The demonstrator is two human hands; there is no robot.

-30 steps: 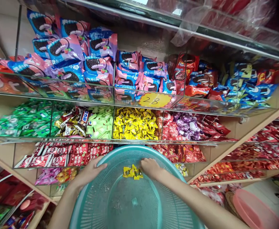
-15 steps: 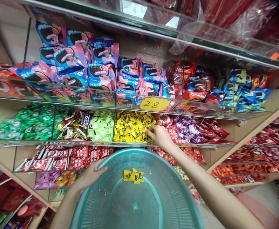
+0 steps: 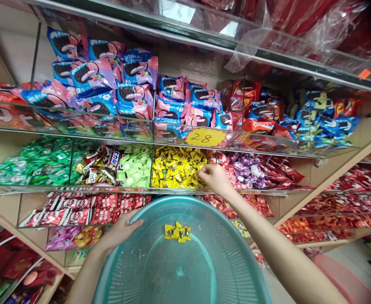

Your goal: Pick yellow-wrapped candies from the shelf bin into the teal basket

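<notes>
My left hand (image 3: 119, 231) grips the left rim of a round teal plastic basket (image 3: 223, 261) held in front of me. A few yellow wrapped candies (image 3: 177, 232) lie inside the basket near its far edge. My right hand (image 3: 215, 178) reaches over the basket into the shelf bin of yellow candies (image 3: 175, 168), its fingers pinched together on candy at the bin's right end. What exactly the fingers hold is too small to make out.
Glass-fronted shelves hold green candies (image 3: 36, 162), light green sweets (image 3: 135, 168), purple and red candies (image 3: 249, 169), and cookie packets (image 3: 131, 90) above. A yellow price tag (image 3: 205, 137) reads 28. Red packets (image 3: 87, 207) fill the lower shelf.
My right hand left the candies in the basket, rose to the yellow candy bin, and has closed its fingers there. My left hand kept its hold on the basket rim.
</notes>
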